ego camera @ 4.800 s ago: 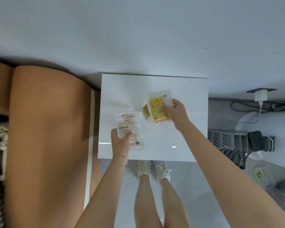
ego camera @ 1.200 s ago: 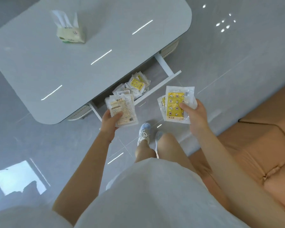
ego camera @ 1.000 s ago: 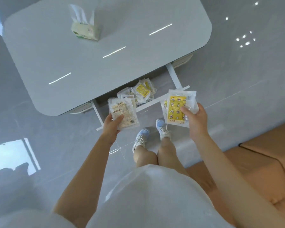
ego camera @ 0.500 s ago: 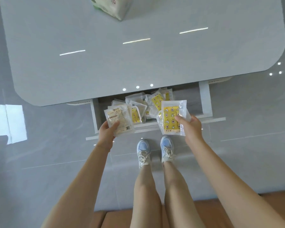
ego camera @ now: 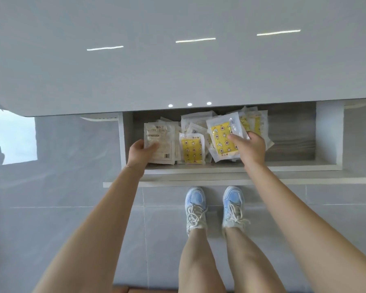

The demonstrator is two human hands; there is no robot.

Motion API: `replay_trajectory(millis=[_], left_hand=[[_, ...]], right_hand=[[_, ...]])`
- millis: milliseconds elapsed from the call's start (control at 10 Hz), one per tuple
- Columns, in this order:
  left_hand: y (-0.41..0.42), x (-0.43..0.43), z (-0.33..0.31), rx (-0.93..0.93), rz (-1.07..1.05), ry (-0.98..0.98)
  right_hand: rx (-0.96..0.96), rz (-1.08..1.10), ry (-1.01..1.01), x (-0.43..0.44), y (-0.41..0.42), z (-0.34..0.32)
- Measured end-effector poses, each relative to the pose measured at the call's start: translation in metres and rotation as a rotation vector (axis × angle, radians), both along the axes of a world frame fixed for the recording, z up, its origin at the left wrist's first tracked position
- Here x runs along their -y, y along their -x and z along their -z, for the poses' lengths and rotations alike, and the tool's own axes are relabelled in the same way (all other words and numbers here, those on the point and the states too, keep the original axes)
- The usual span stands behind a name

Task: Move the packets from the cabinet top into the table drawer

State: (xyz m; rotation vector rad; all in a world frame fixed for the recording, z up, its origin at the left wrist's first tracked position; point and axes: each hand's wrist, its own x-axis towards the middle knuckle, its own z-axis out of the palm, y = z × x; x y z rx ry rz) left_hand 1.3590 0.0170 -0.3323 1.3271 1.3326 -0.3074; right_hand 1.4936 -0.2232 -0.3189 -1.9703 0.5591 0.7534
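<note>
The table drawer (ego camera: 237, 168) stands pulled out below the grey tabletop (ego camera: 178, 60). My left hand (ego camera: 140, 153) grips a white and beige packet (ego camera: 160, 140) inside the drawer's left end. My right hand (ego camera: 249, 148) holds a clear packet with a yellow patterned card (ego camera: 222, 138) over the drawer's middle. Several similar packets (ego camera: 192, 151) lie piled in the drawer between and behind my hands.
The drawer's right part shows its bare wood-grain bottom (ego camera: 292, 140). My two feet in light blue shoes (ego camera: 215, 208) stand on the grey tiled floor just in front of the drawer. A bright window reflection (ego camera: 13, 138) lies on the floor at the left.
I have stepped up to the table and leaned over. Both hands have moved forward and down, carrying their packets from above the drawer's front into the drawer.
</note>
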Motion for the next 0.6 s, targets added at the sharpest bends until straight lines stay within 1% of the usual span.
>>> replay_trajectory(millis=[100,200,300,400,500,600], left_hand=[[-0.007,0.003,-0.003,-0.095,0.111,-0.16],[-0.009,0.009,-0.022,-0.148,0.225,-0.255],[-0.007,0.017,-0.063,-0.14,0.345,-0.347],[-0.003,0.032,-0.124,-0.091,0.509,-0.404],[0.005,0.049,-0.189,-0.079,0.745,-0.57],[0.021,0.057,-0.25,-0.109,0.93,-0.674]], right_hand=[[0.098,-0.113,0.122,0.002,0.001,-0.008],[0.109,-0.208,0.193,0.005,-0.001,-0.031],[0.132,-0.212,0.122,0.005,-0.001,-0.079],[0.201,-0.389,0.122,0.008,0.008,-0.132],[0.185,-0.573,0.134,0.01,0.021,-0.187],[0.075,-0.713,0.108,0.008,0.034,-0.243]])
